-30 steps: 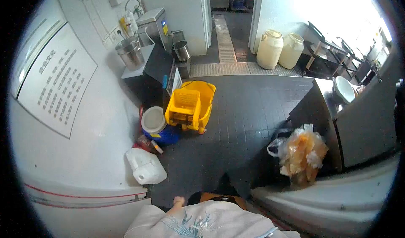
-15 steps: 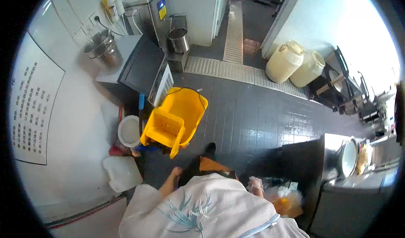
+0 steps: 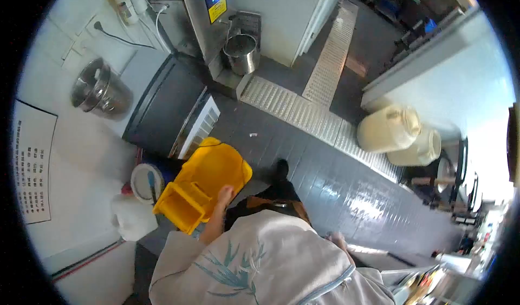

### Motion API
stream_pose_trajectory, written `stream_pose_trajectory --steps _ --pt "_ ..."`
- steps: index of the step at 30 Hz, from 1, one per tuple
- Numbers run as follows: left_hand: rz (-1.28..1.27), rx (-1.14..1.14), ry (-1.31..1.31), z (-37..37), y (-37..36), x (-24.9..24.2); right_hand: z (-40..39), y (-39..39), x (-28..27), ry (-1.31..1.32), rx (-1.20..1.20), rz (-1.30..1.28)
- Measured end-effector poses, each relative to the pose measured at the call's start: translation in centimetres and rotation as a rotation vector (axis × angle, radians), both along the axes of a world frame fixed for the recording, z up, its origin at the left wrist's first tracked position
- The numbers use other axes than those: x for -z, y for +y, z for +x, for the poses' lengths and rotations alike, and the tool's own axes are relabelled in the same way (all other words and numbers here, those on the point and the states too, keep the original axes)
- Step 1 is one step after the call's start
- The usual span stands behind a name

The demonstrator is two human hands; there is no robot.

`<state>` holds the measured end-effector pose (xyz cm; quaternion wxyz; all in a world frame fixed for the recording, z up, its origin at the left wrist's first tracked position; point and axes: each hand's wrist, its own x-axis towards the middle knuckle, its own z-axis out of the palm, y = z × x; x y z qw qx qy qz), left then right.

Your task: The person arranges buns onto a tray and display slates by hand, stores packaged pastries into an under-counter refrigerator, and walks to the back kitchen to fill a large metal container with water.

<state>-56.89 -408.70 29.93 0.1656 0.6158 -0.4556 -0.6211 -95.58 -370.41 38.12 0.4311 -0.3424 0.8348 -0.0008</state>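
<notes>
A yellow mop bucket [image 3: 221, 167] with a wringer section stands on the floor at the left of centre. My left hand [image 3: 225, 195] is in front of its right side, with the fingers too small to make out; whether it touches the bucket is unclear. My right hand [image 3: 337, 239] hangs low beside my shirt, partly hidden and blurred, and nothing can be made out in it. Left of the yellow bucket are a round white bucket [image 3: 145, 182] and a white plastic jug [image 3: 134, 218].
A metal pot [image 3: 241, 56] stands by a steel machine [image 3: 195, 29]. Another metal bucket [image 3: 103, 91] sits on a dark-fronted cabinet [image 3: 168, 107]. Two cream barrels [image 3: 387, 129] stand near the right wall, beside a metal floor grating [image 3: 295, 110]. A counter with dishes is at lower right.
The view has turned and moved forward past the counter. My left hand now overlaps the yellow bucket's right side. The bag near my right hand is out of view.
</notes>
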Motion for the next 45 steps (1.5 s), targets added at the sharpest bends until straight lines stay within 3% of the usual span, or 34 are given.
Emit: stream_pose_trajectory --steps 1,2,3,4,5,6,7,8,9,10,11,13,14,16,17,18,21,22,23,24,25,27,28,29,30,31,33,34,35,37,38,41,43,45 --pt "0.208 -0.173 -0.045 -0.6 0.3 -1.9 -4.1 -0.7 1.5 0.087 -0.065 -0.154" --pt "0.154 -0.254 -0.088 0.3 2.3 2.3 -7.4 -9.5 1.1 0.149 0.083 0.279" --pt "0.097 -0.332 -0.132 1.1 4.1 6.5 -11.5 -13.6 2.9 0.277 0.032 0.086" --pt "0.181 -0.360 -0.159 0.6 5.2 5.4 -13.5 -20.8 0.1 0.125 0.262 -0.086" --pt "0.284 -0.375 -0.158 -0.5 6.0 3.4 -16.9 -27.4 1.0 0.294 -0.015 -0.040" --pt "0.373 -0.402 -0.131 -1.9 6.3 2.0 -19.9 -34.2 1.3 0.470 -0.486 -0.155" --pt "0.438 -0.443 -0.094 -3.4 6.4 1.3 -19.6 -42.8 -3.5 0.490 -0.648 -0.087" --pt "0.491 -0.483 -0.061 -5.0 6.5 0.4 -21.6 -48.9 -2.1 0.444 -0.481 -0.165" --pt "0.538 -0.527 -0.027 -6.4 6.6 0.0 -24.3 -54.7 1.3 0.556 -0.695 -0.241" --pt "0.570 -0.575 0.007 -7.8 6.5 0.1 -23.5 -61.6 -2.4 0.239 -0.622 -0.339" --pt "0.601 -0.623 0.038 -9.3 5.9 0.2 -25.5 -67.4 0.9 0.401 -0.736 -0.523" --pt "0.636 -0.729 0.107 -12.3 4.2 0.5 -20.3 -78.5 -4.1 -0.217 0.187 -0.570" --pt "0.653 -0.773 0.137 -13.7 2.7 0.9 -19.3 -84.9 -4.9 -0.081 -0.246 -0.622" --pt "0.683 -0.883 0.213 -16.5 -0.6 0.0 -16.1 -94.6 -6.6 -0.211 -0.215 -0.455" --pt "0.678 -0.938 0.252 -17.6 -2.2 -0.3 -14.7 -98.1 -4.1 -0.481 -0.162 -0.696" --pt "0.623 -1.000 0.281 -18.8 -3.4 -0.6 -12.6 -101.4 -4.5 -0.443 -0.306 -0.744" --pt "0.447 -1.188 0.371 -22.6 -5.6 -2.3 -8.6 -109.9 -4.2 -0.686 -0.325 -0.688" --pt "0.439 -1.195 0.330 -24.0 -6.6 -3.2 -8.6 -112.9 -2.7 -0.695 -0.343 -0.671" --pt "0.432 -1.201 0.287 -25.2 -7.6 -3.8 -8.8 -115.6 -0.6 -0.409 -0.642 -0.813" --pt "0.449 -1.232 0.284 -26.6 -8.6 -4.6 -8.9 -117.6 1.4 -0.112 -0.936 -0.933" --pt "0.460 -1.247 0.215 -28.0 -9.2 -5.3 -8.1 -118.6 1.7 -0.132 -0.961 -0.921" --pt "0.479 -1.301 0.145 -31.4 -9.0 -5.3 -6.5 -120.6 1.8 0.210 -0.974 -0.572" --pt "0.512 -1.419 0.292 -32.7 -6.9 -3.8 -6.0 -121.4 2.2 0.318 -0.991 -0.452" --pt "0.538 -1.534 0.444 -34.4 -7.0 -3.7 -6.4 -122.3 3.0 0.267 -1.222 -0.564" --pt "0.531 -1.592 0.340 -36.8 -7.4 -3.5 -6.7 -123.3 4.0 0.207 -1.453 -0.678" --pt "0.539 -1.632 0.338 -39.2 -9.5 -4.1 -6.3 -124.2 4.9 0.182 -1.489 -0.672" --pt "0.506 -1.529 0.017 -43.4 -13.4 -6.4 -6.3 -123.7 4.7 -0.052 -1.363 -0.436" --pt "0.390 -1.525 0.159 -46.3 -9.7 -3.0 -6.5 -123.0 3.9 -0.124 -1.317 -0.346" --pt "0.510 -1.516 0.036 -47.4 -16.0 -7.2 -6.9 -122.2 2.1 -0.404 -1.313 -0.477" --pt "0.241 -1.128 -0.390 -54.5 -8.5 0.7 -7.4 -122.2 1.4 -0.701 -1.298 -0.586" --pt "0.261 -1.153 -0.398 -55.0 -11.2 -1.9 -7.4 -122.3 1.3 -0.672 -1.362 -0.556" --pt "0.398 -1.517 0.044 -52.6 -17.7 -5.0 -7.2 -122.6 0.7 -0.591 -1.366 -0.519" --pt "0.428 -1.427 0.020 -51.4 -20.0 -4.2 -5.9 -121.7 -1.8 -0.549 -1.316 -0.502" --pt "0.345 -1.377 0.101 -49.7 -23.3 -2.9 -3.4 -119.2 -6.0 -0.278 -1.024 -0.527"
